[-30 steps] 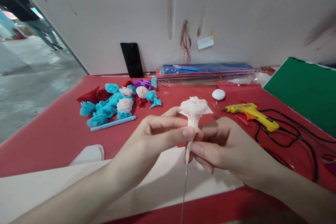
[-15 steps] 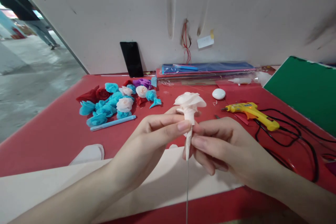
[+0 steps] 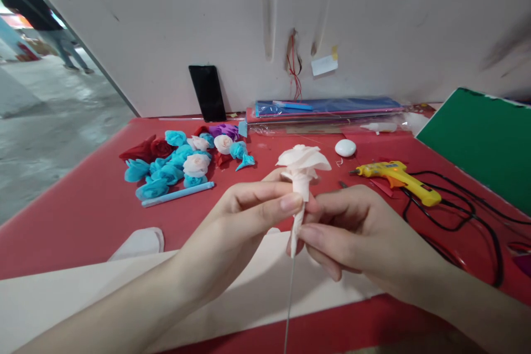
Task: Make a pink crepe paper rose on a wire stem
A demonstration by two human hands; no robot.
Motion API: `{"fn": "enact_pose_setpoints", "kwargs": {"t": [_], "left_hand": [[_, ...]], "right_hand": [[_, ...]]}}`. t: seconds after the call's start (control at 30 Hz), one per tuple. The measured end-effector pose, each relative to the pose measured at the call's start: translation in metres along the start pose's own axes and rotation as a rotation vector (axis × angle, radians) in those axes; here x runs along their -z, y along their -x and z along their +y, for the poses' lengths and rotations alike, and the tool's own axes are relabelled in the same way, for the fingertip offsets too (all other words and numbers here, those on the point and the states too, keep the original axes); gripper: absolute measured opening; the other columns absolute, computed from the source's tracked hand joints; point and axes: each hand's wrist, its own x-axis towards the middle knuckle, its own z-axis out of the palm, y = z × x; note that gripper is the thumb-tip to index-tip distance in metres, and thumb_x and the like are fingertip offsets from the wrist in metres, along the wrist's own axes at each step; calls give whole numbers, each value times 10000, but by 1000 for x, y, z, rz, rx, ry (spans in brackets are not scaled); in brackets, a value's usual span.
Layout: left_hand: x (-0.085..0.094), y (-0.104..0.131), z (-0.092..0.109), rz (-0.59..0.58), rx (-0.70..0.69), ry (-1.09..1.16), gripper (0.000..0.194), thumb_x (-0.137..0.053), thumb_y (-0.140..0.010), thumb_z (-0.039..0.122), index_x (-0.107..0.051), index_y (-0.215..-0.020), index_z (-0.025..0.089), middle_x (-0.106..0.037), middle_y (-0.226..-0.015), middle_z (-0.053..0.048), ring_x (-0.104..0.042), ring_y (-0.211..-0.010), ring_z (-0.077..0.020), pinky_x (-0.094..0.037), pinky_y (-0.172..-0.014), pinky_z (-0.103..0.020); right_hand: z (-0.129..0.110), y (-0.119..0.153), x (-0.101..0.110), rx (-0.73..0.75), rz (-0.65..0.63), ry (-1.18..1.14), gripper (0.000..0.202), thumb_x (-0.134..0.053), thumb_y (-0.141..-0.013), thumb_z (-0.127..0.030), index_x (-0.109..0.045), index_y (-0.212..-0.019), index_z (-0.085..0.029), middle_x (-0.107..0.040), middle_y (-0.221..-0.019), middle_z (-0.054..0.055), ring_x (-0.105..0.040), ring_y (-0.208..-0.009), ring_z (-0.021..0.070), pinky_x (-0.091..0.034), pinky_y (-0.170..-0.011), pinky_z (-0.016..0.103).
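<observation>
A pale pink paper flower (image 3: 303,161) stands nearly upright between my hands, its twisted paper base narrowing onto a thin wire stem (image 3: 289,298). Just under the petals, my left hand (image 3: 244,215) pinches the neck of the flower between thumb and fingers. Lower down, my right hand (image 3: 348,232) is closed on the twisted base, thumb in front; parts of its fingers are hidden behind. Beneath both hands lies a long pale paper sheet (image 3: 74,298), and a small stack of cut paper petals (image 3: 141,242) sits at its far left edge.
Several blue, red and pink paper flowers (image 3: 194,165) are heaped at left beside a light blue pen (image 3: 178,194). A yellow glue gun (image 3: 398,180) with black cable lies right, near a white oval object (image 3: 345,147) and a green board (image 3: 481,144). A phone (image 3: 207,93) leans on the wall.
The wire's lower end has swung left and the flower head has tilted and turned slightly right. My right fingers have shifted a little down and left along the base.
</observation>
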Motion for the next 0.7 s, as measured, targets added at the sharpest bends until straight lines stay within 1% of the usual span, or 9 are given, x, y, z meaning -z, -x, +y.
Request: {"fn": "enact_pose_setpoints", "kwargs": {"t": [0.1, 0.23, 0.33, 0.5, 0.63, 0.7], "left_hand": [[2, 0, -2, -16, -4, -13, 185, -568, -828, 263, -736, -761, 225, -521, -573, 23, -514, -840, -160, -369, -876, -268], [3, 1, -3, -15, -15, -43, 172, -577, -824, 261, -736, -772, 221, -533, -559, 22, -504, -887, -169, -388, -843, -262], [3, 1, -3, -23, -10, -41, 170, -586, -824, 278, -735, -772, 217, -541, -562, 25, -500, -825, -152, -402, -809, -248], [4, -1, -2, -28, -9, -56, 173, -591, -825, 278, -720, -730, 213, -563, -648, 26, -502, -809, -132, -411, -801, -224], [4, 0, -2, -35, -13, -120, 210, -573, -844, 287, -703, -696, 216, -547, -623, 24, -483, -861, -132, -393, -837, -209], [5, 1, -3, -31, -27, -145, 208, -573, -847, 290, -701, -699, 220, -545, -610, 21, -478, -933, -138, -377, -885, -212]], "right_hand": [[0, 0, 0, -11, 9, -12, 234, -558, -814, -137, -560, -580, -140, -440, -482, -79, -308, -418, 8, -277, -391, 125], [-2, 0, -2, -14, 7, -54, 191, -545, -811, -120, -627, -641, -149, -452, -485, -80, -345, -439, 14, -323, -418, 112], [-6, 0, -4, -60, 26, -76, 194, -547, -786, -87, -636, -627, -156, -469, -477, -81, -365, -448, 22, -356, -442, 116], [-10, 0, -6, -98, 36, -74, 212, -547, -771, -80, -637, -598, -164, -476, -475, -82, -369, -450, 27, -389, -466, 121], [-9, 0, -5, -93, 43, -61, 215, -562, -732, -63, -626, -559, -174, -483, -474, -78, -372, -446, 33, -381, -448, 131], [-8, 0, -4, -94, 56, -45, 204, -574, -712, -56, -636, -562, -180, -484, -469, -81, -381, -445, 32, -376, -440, 129]]}}
